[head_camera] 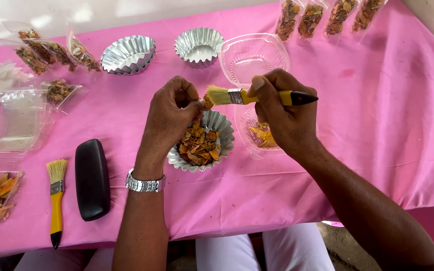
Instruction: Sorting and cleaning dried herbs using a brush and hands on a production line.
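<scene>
Two empty foil cups (128,54) were set toward the counter's (377,100) far edge, a spare brush (56,198) and black case (92,179) near its front. A small piece (208,102), mostly hidden, was pinched by the left hand (171,114) above the filled foil cup (202,142); the yellow-handled brush (257,97) was gripped by the right hand (285,113).

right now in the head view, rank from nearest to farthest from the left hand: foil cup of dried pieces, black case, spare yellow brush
1. Foil cup of dried pieces, just under the left hand.
2. Black case, lower left.
3. Spare yellow brush, left of the case.
</scene>
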